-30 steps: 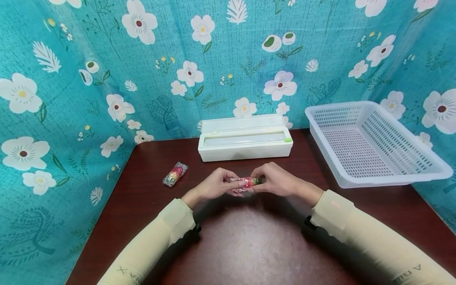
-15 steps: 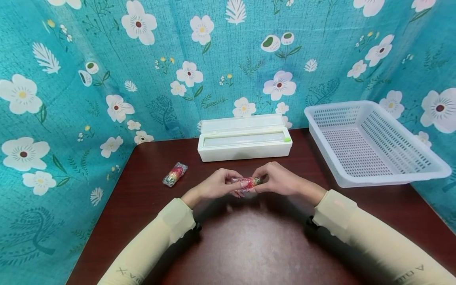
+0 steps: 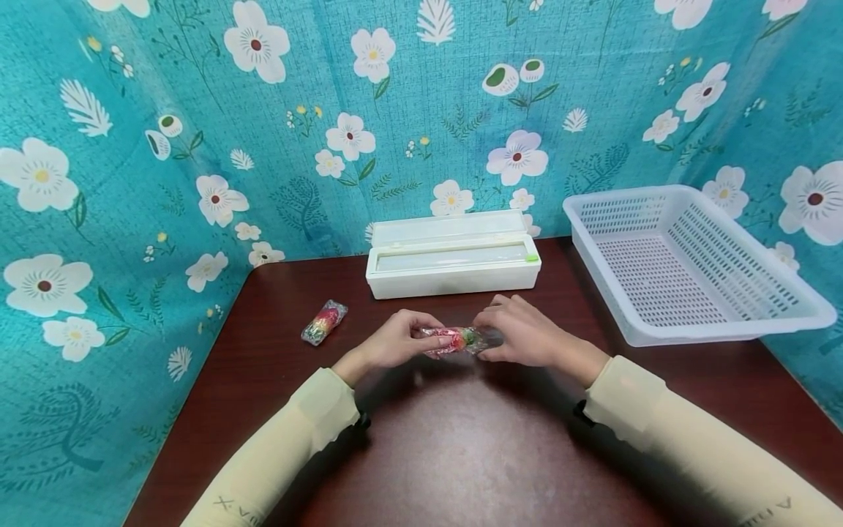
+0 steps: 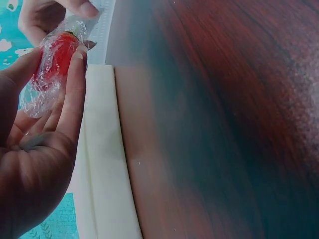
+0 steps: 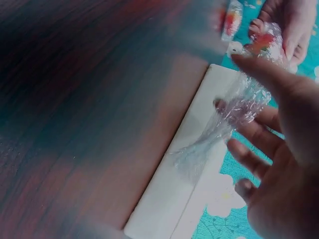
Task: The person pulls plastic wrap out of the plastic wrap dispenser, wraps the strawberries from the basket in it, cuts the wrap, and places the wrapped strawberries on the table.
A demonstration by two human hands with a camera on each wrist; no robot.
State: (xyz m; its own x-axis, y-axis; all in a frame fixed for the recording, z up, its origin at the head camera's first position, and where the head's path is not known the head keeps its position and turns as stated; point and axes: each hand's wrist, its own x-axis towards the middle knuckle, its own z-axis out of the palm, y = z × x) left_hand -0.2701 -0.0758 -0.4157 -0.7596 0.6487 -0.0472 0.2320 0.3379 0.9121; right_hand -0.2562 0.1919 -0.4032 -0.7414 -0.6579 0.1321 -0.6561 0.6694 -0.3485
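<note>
In the head view, my left hand (image 3: 398, 340) holds a red piece with a green end, wrapped in clear cling film (image 3: 461, 337); its exact kind is hidden. The left wrist view shows the wrapped red piece (image 4: 56, 57) between the thumb and fingers. My right hand (image 3: 523, 335) is at the green end, its thumb and fingers spread apart around the loose film. A gathered tail of film (image 5: 199, 152) hangs across the fingers in the right wrist view. A second film-wrapped piece (image 3: 325, 322), red and yellow, lies on the table to the left.
A long white cling film dispenser box (image 3: 454, 281) with its lid raised and a green slider stands behind the hands. At the right is a white perforated plastic basket (image 3: 632, 333). The dark red-brown table (image 3: 448, 454) meets a teal flowered curtain (image 3: 408, 95).
My right hand has shifted slightly right, and its fingers have spread from the wrapped piece's green end, exposing more loose film. My left hand keeps its hold almost in place.
</note>
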